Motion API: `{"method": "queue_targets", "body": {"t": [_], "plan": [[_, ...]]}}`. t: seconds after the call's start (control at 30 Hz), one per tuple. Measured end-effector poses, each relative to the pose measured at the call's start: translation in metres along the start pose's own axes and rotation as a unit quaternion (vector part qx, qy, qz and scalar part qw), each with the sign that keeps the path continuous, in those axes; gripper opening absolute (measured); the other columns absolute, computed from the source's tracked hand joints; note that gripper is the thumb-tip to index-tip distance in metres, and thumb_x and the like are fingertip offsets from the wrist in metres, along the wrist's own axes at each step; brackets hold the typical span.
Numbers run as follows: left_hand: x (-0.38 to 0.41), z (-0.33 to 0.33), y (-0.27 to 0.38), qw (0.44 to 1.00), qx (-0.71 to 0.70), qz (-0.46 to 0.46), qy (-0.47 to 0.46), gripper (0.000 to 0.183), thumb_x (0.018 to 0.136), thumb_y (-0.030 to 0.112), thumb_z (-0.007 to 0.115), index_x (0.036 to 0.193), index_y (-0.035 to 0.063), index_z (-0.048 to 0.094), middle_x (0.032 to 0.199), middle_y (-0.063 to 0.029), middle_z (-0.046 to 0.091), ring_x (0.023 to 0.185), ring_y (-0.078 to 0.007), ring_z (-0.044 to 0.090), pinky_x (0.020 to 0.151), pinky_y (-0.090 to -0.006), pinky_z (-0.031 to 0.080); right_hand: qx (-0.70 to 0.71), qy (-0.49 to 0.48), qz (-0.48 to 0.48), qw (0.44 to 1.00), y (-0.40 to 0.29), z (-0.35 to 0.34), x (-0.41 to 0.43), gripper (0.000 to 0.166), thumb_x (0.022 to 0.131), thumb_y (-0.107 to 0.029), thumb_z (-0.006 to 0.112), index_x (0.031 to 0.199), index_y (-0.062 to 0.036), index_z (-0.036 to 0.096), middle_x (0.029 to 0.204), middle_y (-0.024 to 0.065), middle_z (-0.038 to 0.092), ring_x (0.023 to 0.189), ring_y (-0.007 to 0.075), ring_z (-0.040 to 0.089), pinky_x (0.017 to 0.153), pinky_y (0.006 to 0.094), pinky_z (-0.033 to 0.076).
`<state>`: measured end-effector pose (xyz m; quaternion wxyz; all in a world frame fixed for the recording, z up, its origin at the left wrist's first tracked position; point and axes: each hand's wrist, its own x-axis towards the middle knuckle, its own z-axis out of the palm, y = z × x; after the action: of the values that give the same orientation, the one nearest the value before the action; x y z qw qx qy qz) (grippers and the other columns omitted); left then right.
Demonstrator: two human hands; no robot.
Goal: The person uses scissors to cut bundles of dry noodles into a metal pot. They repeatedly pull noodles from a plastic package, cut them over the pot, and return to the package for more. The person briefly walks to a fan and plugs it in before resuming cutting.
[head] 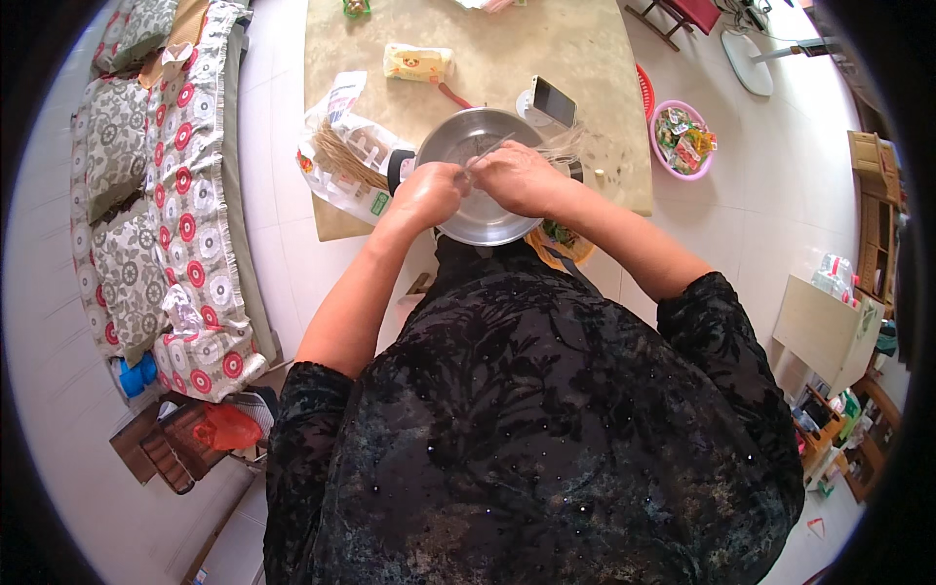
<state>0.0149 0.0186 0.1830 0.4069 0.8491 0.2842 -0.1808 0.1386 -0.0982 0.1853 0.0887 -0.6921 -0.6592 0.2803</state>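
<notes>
Both hands meet above a wide stainless steel pot (pixel 504 229) at the table's front edge. Between the fingertips is a thin grey-brown strand (pixel 479 159), its free end pointing up and right. My left hand (pixel 431 194) pinches its lower end, and my right hand (pixel 519 175) grips it just beside. Small dark bits, too small to name, lie in the pot. Left of the pot, a bundle of long thin brown stalks (pixel 344 157) sticks out of a white printed plastic bag (pixel 333 197). Pale thin fibres (pixel 567 145) lie at the pot's right rim.
On the table (pixel 482 36) are a yellow soft pack (pixel 418 63) and a phone (pixel 553 101) on a white stand. A pink basket (pixel 683 175) of packets stands on the floor at right. A yellow basket (pixel 578 256) sits below the pot. A patterned sofa (pixel 183 183) lines the left.
</notes>
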Motion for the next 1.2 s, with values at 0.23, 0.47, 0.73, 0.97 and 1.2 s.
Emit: {"method": "queue_targets", "body": {"t": [0.23, 0.47, 0.73, 0.97, 1.2], "plan": [[0.008, -0.007, 0.010, 0.997, 0.057, 0.027, -0.034, 0.022, 0.080, 0.021, 0.053, 0.084, 0.0022, 0.063, 0.080, -0.0172, 0.062, 0.076, -0.0280, 0.059, 0.069, -0.0358, 0.045, 0.216, 0.010, 0.064, 0.974, 0.008, 0.017, -0.005, 0.023, 0.087, -0.019, 0.041, 0.092, -0.0047, 0.059, 0.091, 0.0168, 0.061, 0.090, 0.0319, 0.056, 0.076, 0.0394, 0.043], [0.022, -0.022, -0.011, 0.943, -0.318, -0.087, -0.034, 0.030, 0.083, 0.029, 0.052, 0.094, 0.0009, 0.057, 0.075, -0.0060, 0.054, 0.056, -0.0129, 0.052, 0.048, -0.0298, 0.044, 0.392, 0.027, 0.122, 0.911, 0.027, 0.023, -0.011, 0.024, 0.090, -0.023, 0.041, 0.082, -0.0024, 0.050, 0.065, 0.0038, 0.048, 0.063, 0.0136, 0.046, 0.059, 0.0284, 0.039], [-0.042, 0.023, -0.053, 0.832, -0.488, -0.243, -0.101, 0.040, 0.092, 0.037, 0.038, 0.110, 0.0028, 0.047, 0.073, -0.0036, 0.050, 0.056, -0.0124, 0.051, 0.050, -0.0271, 0.045, 0.637, -0.026, 0.268, 0.722, 0.028, 0.023, -0.017, 0.022, 0.091, -0.024, 0.039, 0.074, -0.0119, 0.043, 0.058, -0.0072, 0.031, 0.045, 0.0034, 0.025, 0.039, 0.0191, 0.020], [-0.072, 0.053, -0.059, 0.780, -0.585, -0.207, -0.076, 0.031, 0.086, 0.021, 0.046, 0.106, -0.0002, 0.054, 0.079, -0.0070, 0.056, 0.067, -0.0124, 0.054, 0.060, -0.0256, 0.046, 0.689, -0.032, 0.268, 0.672, 0.039, 0.027, -0.016, 0.022, 0.093, -0.027, 0.037, 0.079, -0.0114, 0.046, 0.055, -0.0071, 0.029, 0.042, 0.0032, 0.022, 0.037, 0.0198, 0.017], [-0.084, 0.042, -0.054, 0.723, -0.659, -0.170, -0.119, 0.035, 0.074, 0.005, 0.062, 0.108, -0.0012, 0.054, 0.083, -0.0053, 0.059, 0.068, -0.0133, 0.058, 0.066, -0.0233, 0.048, 0.666, -0.021, 0.278, 0.692, 0.046, 0.038, -0.015, 0.023, 0.093, -0.030, 0.036, 0.087, -0.0106, 0.048, 0.054, -0.0069, 0.029, 0.041, 0.0034, 0.021, 0.036, 0.0198, 0.016]]}}
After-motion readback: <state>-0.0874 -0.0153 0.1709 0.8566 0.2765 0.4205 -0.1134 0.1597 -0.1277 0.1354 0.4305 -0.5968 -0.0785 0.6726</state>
